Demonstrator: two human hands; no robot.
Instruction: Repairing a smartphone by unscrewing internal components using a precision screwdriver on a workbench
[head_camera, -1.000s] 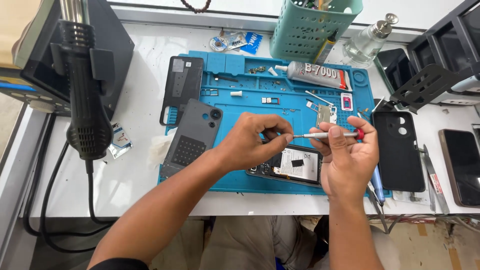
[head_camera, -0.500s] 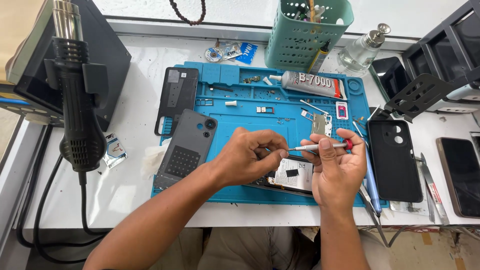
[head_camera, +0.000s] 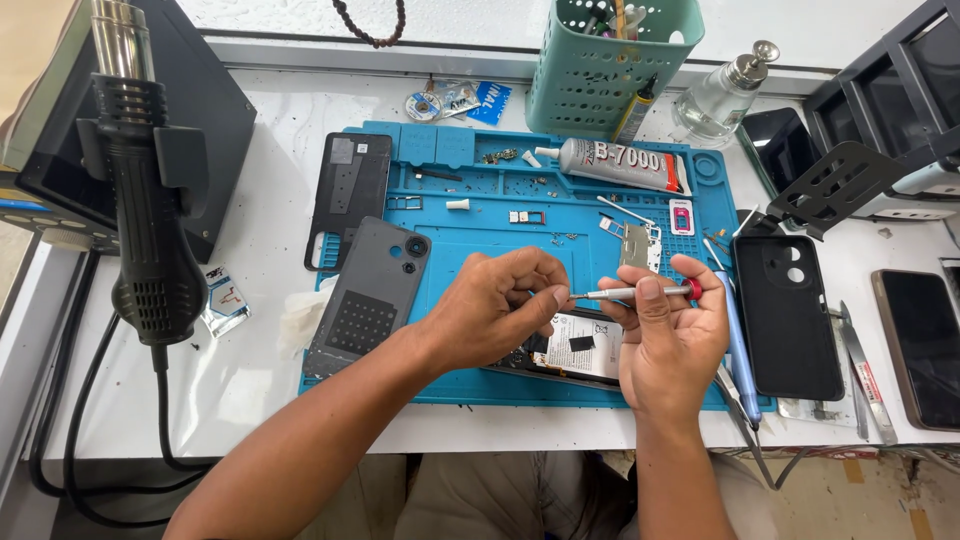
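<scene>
— How many hands are working over the blue repair mat (head_camera: 480, 240)?
— Two, sharing one screwdriver (head_camera: 635, 292). The right hand (head_camera: 668, 340) is gripping its handle; the left hand (head_camera: 495, 305) is pinching the tip end.
— And beneath it?
— One opened phone (head_camera: 580, 345) is lying on the mat, just below the fingers (head_camera: 545, 300).

Both arms are bare from the elbows down to the fingers: no sleeves, no gloves. The left hand (head_camera: 497, 305) wears no ring or watch, and its wrist is bare too. The right hand (head_camera: 670, 335) is likewise without ring, band or glove; its nails are short. Below the near edge of the desk (head_camera: 250, 370), between the two forearms, grey-beige cloth covers the person's lap, creased in soft folds.
</scene>
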